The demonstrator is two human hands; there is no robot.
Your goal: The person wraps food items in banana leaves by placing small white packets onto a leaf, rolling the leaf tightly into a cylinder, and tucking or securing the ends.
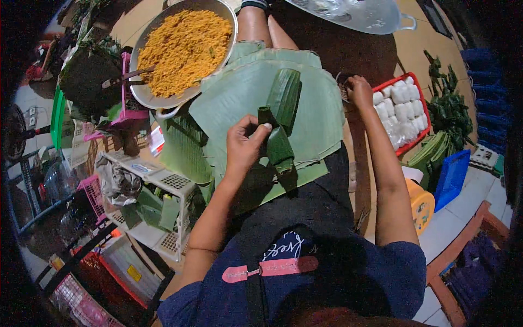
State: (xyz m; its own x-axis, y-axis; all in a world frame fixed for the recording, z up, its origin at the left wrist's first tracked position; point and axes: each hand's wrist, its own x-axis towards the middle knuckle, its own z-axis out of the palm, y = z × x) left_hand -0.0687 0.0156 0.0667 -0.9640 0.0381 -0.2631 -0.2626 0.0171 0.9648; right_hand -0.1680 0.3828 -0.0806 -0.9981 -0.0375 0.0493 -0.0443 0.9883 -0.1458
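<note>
My left hand (246, 141) pinches a folded banana-leaf packet (280, 147) by its upper end, thumb on top. Beneath it, a stack of pale green banana-leaf sheets (237, 94) covers my lap. A rolled piece of banana leaf (284, 92) lies on that stack, just beyond the packet. Off to the right, my right hand (359, 90) is at a small round container (342, 86), its fingers bent down over it. Shadow hides the fingertips, so whether they grip anything is unclear.
A large metal pan (135, 88) of orange-yellow crumbly food stands at the upper left. On the right are a red tray (425, 106) of white wrapped rolls, bundled leaves (445, 98) and a blue basket (451, 180). A white plastic crate (179, 184) stands left.
</note>
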